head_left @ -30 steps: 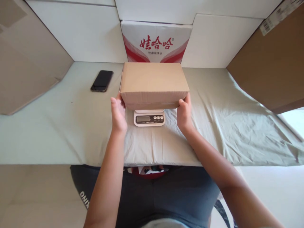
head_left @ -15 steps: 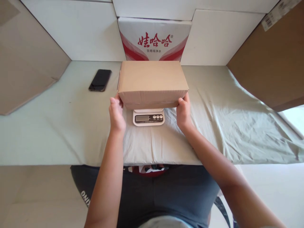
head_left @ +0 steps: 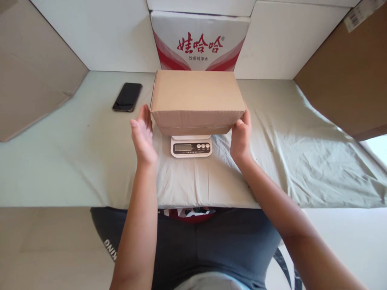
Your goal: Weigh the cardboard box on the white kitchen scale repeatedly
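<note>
A closed brown cardboard box [head_left: 198, 92] rests on a small white kitchen scale [head_left: 192, 155], covering most of its platform. The scale's display and several round buttons show in front; I cannot make out a reading. My left hand [head_left: 143, 137] is open beside the box's left front corner, with a small gap between them. At the right end, my right hand [head_left: 242, 135] has its fingers stretched flat along the box's side, partly hidden behind the corner. Its thumb is by the lower front corner, and whether it still touches is hard to see.
A black phone [head_left: 127, 97] lies on the pale green cloth [head_left: 75, 161] to the left. Behind the brown box stands a white carton with red lettering [head_left: 199, 42]. Large cardboard panels flank the table, one left [head_left: 36, 72], one right [head_left: 347, 80].
My left hand has come off the box and opened outward to the left. My right hand has eased slightly outward, its fingers straighter. The box stays on the scale; the view has shifted slightly.
</note>
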The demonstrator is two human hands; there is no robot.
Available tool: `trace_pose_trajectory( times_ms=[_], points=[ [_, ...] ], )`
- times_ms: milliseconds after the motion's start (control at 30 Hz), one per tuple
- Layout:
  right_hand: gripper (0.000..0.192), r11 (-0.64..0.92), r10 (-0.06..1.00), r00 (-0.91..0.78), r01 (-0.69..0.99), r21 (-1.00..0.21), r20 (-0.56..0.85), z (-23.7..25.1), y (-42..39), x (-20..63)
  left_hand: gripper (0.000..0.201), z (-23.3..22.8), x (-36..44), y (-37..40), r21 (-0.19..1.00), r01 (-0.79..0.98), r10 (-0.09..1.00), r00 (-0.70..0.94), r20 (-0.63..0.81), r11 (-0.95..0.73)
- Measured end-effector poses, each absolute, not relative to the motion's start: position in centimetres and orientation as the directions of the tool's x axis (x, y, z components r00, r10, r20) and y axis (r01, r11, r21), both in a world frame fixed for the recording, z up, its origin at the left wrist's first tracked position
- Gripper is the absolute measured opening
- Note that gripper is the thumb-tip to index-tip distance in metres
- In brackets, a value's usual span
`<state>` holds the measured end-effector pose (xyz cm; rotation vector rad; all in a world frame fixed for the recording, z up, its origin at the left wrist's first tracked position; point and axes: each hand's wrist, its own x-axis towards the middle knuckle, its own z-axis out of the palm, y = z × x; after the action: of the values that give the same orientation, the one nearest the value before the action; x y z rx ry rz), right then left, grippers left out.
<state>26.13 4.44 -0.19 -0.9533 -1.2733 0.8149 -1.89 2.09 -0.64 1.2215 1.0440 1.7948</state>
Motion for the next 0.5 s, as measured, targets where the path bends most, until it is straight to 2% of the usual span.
trace_pose_trajectory(
  times_ms=[233,400,500],
  points=[
    [0.071,0.431,0.888,0.174,0.012,-0.902,0.426,-0.4,4.4,26.5,0.084,1.0,-2.5,3.5,0.927,-0.166,0.923,-0.256,0.288,-0.336],
    [0.073,0.435,0.886,0.166,0.025,-0.900,0.433,-0.1,4.0,26.6,0.089,0.8,-4.7,6.5,0.908,-0.066,0.883,-0.271,0.383,-0.414],
    [0.075,0.423,0.889,0.170,0.056,-0.905,0.426,0.1,3.9,26.5,0.095,-1.2,-6.2,8.0,0.938,-0.092,0.898,-0.334,0.287,-0.334]
  ],
)
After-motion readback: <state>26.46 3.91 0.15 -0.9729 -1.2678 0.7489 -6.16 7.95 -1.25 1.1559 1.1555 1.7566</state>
